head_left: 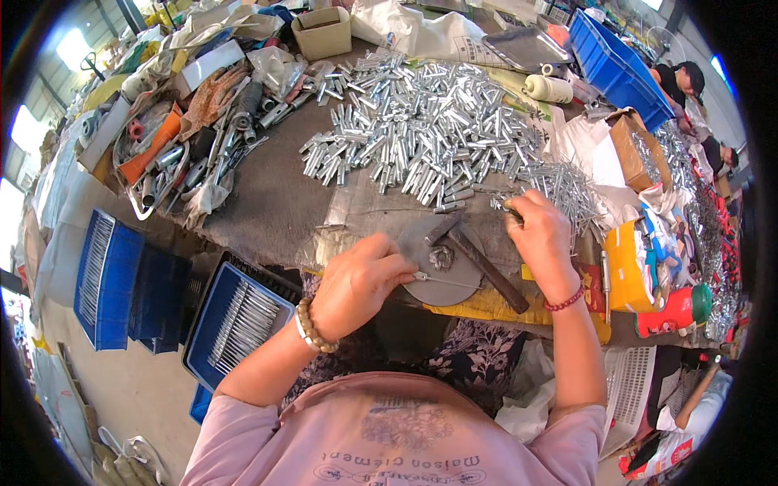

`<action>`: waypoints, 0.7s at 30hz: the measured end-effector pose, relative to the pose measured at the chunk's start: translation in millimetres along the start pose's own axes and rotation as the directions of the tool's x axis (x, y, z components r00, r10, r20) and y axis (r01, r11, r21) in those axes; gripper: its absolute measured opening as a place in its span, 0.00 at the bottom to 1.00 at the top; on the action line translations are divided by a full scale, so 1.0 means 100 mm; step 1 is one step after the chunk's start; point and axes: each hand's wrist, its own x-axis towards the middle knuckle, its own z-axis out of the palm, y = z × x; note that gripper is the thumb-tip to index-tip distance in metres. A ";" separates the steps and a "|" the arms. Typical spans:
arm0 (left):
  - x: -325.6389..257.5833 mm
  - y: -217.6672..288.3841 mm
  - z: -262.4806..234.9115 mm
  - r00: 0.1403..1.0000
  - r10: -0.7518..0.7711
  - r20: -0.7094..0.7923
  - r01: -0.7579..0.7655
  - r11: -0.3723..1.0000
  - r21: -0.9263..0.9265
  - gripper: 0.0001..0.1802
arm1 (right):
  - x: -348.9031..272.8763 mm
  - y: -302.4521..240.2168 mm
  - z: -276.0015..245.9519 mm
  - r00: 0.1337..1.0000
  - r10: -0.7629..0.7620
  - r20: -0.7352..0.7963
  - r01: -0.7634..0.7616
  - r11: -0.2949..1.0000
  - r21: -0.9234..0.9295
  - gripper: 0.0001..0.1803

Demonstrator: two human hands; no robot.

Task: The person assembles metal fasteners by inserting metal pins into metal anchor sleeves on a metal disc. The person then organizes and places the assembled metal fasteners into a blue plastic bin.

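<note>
My left hand [359, 279] rests at the near edge of the workbench, fingers pinched on a thin metal rod [442, 280] that lies across a round grey metal plate [458, 287]. A small metal block [441, 257] sits on that plate. A hammer [478, 259] lies on the plate between my hands, its dark handle pointing toward me. My right hand [541, 239] is further right and back, fingers closed on a small metal piece at the edge of a pile of thin pins [567, 190]. A large heap of short silver tubes [421, 130] lies behind both hands.
Blue crates [235, 320] with finished rods stand below the bench on the left. Tools and clutter [186, 138] fill the left of the bench, a cardboard box [322, 32] and a blue bin [620, 69] the back. A yellow container [628, 267] and red bottle [673, 312] stand right. Another person [681, 81] works beyond.
</note>
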 end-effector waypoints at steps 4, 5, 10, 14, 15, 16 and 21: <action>0.01 0.01 -0.01 1.000 0.018 -0.020 -0.018 1.000 -0.020 0.10 | 0.09 -0.03 0.06 0.998 -0.059 0.016 0.059 0.997 -0.045 0.08; 0.01 0.02 -0.01 0.999 0.030 -0.027 -0.031 0.999 -0.030 0.10 | 0.09 -0.02 0.07 0.996 -0.092 0.019 0.093 0.993 -0.070 0.08; -0.01 -0.01 0.01 1.000 0.012 -0.029 -0.013 1.000 -0.028 0.10 | 0.10 0.01 0.11 0.988 -0.152 0.001 0.151 0.985 -0.079 0.07; -0.01 -0.02 0.02 0.998 0.034 -0.047 -0.036 0.999 -0.041 0.11 | 0.00 0.01 0.02 0.995 -0.061 0.073 0.058 0.998 0.036 0.07; -0.01 -0.02 0.02 0.998 0.033 -0.047 -0.035 0.999 -0.042 0.11 | -0.02 0.03 0.01 0.998 -0.001 0.069 -0.006 0.995 0.095 0.07; -0.01 -0.02 0.01 0.998 0.036 -0.047 -0.037 0.999 -0.036 0.11 | -0.01 0.05 0.01 0.998 -0.001 0.070 -0.006 0.995 0.095 0.07; -0.01 -0.02 0.02 0.998 0.040 -0.048 -0.042 0.998 -0.039 0.11 | 0.03 0.07 -0.01 1.000 0.009 0.025 -0.010 0.998 0.057 0.08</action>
